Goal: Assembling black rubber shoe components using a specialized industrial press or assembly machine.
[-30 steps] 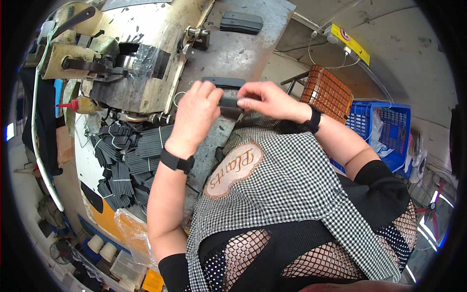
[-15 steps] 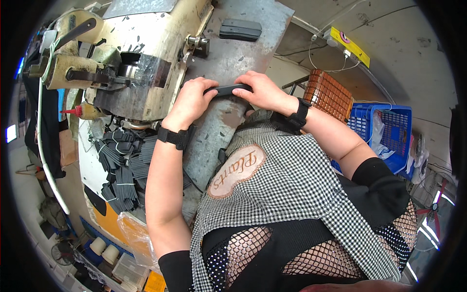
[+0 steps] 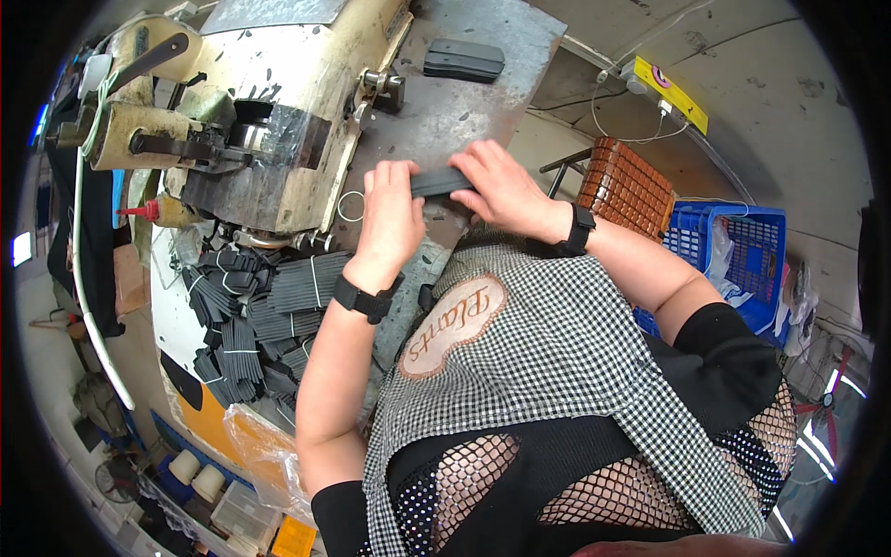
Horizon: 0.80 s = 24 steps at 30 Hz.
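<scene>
A small stack of dark grey strips (image 3: 435, 182) lies between my two hands over the metal work surface. My left hand (image 3: 393, 212) is closed about its left end, with the back of the hand toward me. At the right end, the thumb and fingers of my right hand (image 3: 506, 192) grip the strips. Just left of my left hand, a thin pale ring (image 3: 351, 206), like a rubber band, shows against the metal; whether it touches the hand I cannot tell. Farther off on the same metal sits another stack of dark strips (image 3: 464, 59).
To the left stands a worn cream machine (image 3: 288, 200) with a lever and a red-tipped bottle (image 3: 158, 212). Many banded bundles of grey strips (image 3: 243, 351) are heaped below it. A brown woven seat (image 3: 624, 181) and a blue plastic crate (image 3: 682, 237) are at the right.
My left hand has turned over the stack's end and shifted slightly right and nearer. The strips now show their flat side. The pale ring has come into sight beside my left hand.
</scene>
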Motion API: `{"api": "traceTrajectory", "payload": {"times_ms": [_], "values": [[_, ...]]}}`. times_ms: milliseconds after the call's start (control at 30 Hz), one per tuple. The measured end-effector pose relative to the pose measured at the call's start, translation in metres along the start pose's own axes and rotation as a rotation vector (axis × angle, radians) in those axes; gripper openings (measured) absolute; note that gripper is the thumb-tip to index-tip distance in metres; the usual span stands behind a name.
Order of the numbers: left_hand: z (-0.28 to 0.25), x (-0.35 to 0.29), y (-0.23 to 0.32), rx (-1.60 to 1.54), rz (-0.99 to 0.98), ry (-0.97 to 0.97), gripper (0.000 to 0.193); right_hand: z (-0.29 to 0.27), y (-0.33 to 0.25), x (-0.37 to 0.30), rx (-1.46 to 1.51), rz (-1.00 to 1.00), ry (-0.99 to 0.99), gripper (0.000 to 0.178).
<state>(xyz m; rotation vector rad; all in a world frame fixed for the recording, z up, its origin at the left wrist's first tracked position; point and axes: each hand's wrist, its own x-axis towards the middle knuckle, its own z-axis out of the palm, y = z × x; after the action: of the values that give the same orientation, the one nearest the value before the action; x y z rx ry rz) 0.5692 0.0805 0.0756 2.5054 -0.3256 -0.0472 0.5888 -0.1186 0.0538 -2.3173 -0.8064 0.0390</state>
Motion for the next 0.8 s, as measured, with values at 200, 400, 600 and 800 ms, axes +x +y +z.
{"api": "traceTrajectory", "payload": {"times_ms": [200, 400, 600, 800], "values": [[0.049, 0.005, -0.007, -0.149, -0.041, 0.264, 0.054, 0.024, 0.028, 0.008, 0.130, -0.025, 0.109, 0.059], [0.064, 0.003, -0.004, -0.138, 0.018, 0.320, 0.059, 0.022, 0.020, 0.006, 0.409, 0.062, 0.157, 0.075], [0.050, 0.002, 0.002, -0.163, -0.041, 0.263, 0.050, 0.017, 0.043, 0.005, 0.769, 0.151, 0.202, 0.082], [0.057, 0.002, 0.003, -0.165, -0.044, 0.316, 0.049, 0.023, 0.027, 0.001, 1.070, 0.177, 0.126, 0.088]]}}
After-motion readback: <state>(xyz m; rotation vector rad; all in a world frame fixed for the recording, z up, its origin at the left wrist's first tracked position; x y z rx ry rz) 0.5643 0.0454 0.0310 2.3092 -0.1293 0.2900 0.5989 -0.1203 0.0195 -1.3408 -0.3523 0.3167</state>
